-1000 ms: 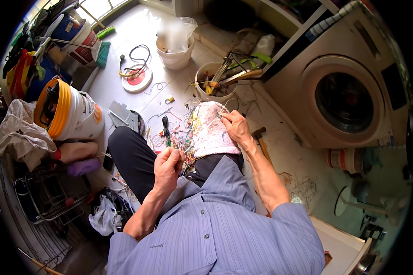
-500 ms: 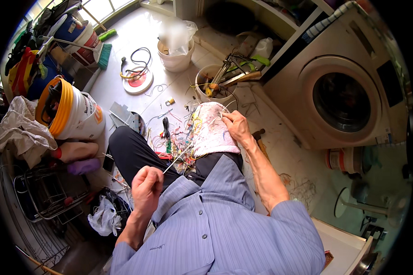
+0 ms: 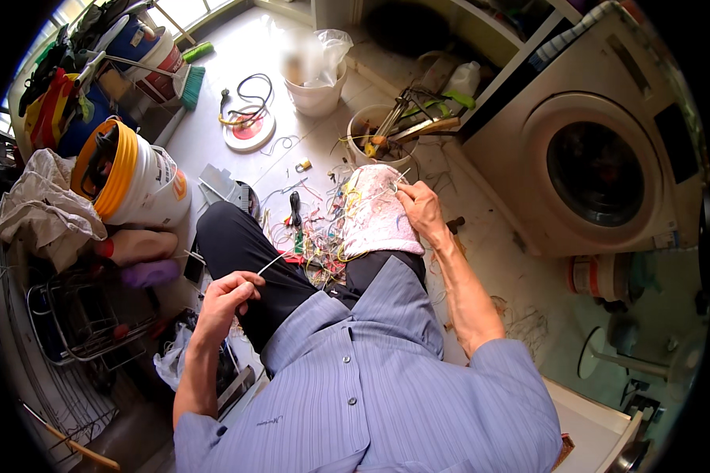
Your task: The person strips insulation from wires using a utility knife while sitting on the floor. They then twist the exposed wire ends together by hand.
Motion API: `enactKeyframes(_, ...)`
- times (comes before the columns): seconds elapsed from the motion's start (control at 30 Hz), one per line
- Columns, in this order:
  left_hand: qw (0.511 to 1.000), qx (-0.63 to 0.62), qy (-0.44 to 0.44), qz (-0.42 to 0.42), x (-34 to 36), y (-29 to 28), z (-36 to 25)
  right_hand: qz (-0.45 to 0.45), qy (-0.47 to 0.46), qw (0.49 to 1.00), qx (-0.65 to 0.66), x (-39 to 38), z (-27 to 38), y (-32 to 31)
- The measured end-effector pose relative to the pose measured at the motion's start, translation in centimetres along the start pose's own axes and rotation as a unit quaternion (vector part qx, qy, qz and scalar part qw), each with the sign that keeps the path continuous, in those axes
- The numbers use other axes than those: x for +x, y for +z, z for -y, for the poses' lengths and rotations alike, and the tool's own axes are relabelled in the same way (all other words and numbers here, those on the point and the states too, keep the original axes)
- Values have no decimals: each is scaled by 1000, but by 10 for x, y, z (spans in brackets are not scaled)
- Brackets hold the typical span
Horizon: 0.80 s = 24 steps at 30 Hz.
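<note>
A thin whitish wire (image 3: 273,261) slants up from between the thumb and fingers of my left hand (image 3: 227,302), which is closed on it over my left thigh. A pink-and-white towel (image 3: 380,217) covers my right knee. At its far right edge my right hand (image 3: 423,211) is closed in a pinch on a thin pale wire end (image 3: 401,178). Yellow and white strands lie across the towel. A tangle of coloured wires (image 3: 317,251) spreads over the floor between my legs, with a black-handled tool (image 3: 295,209) lying in it.
Beyond my knee stand a tool bucket (image 3: 360,140) and a white bin (image 3: 317,93) with a plastic bag. A reel with a coiled cable (image 3: 249,134) and a small padlock (image 3: 304,166) lie on the floor. The washing machine (image 3: 521,169) is at right, a yellow-rimmed bucket (image 3: 162,189) at left.
My left hand has moved outward to the left and a little farther from my body, still gripping the wire. My right hand stays by the towel's edge. The whole view has shifted slightly.
</note>
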<state>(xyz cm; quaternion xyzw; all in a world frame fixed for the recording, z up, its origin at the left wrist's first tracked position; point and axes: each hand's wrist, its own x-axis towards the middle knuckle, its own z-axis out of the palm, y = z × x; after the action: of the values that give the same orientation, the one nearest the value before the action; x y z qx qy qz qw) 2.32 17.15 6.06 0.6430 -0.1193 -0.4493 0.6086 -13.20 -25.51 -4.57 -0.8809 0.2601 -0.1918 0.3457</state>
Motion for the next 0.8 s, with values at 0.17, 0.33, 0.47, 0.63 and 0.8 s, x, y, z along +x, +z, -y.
enactKeyframes(0.17,999,-37,-9,-39,-1,-5,6,-2,-6,1000,-17,-3,-2,-4)
enactKeyframes(0.33,902,383,163,-115,-1,4,-20,-6,-9,1000,-5,-5,1,-11)
enactKeyframes(0.47,728,640,210,-126,2,6,-46,-13,-11,1000,-10,-7,3,-13)
enactKeyframes(0.63,741,595,292,-106,59,47,-67,-9,-4,1000,-14,-8,6,-16)
enactKeyframes(0.8,889,396,227,-35,141,132,-53,1,6,1000,-20,-5,13,-18)
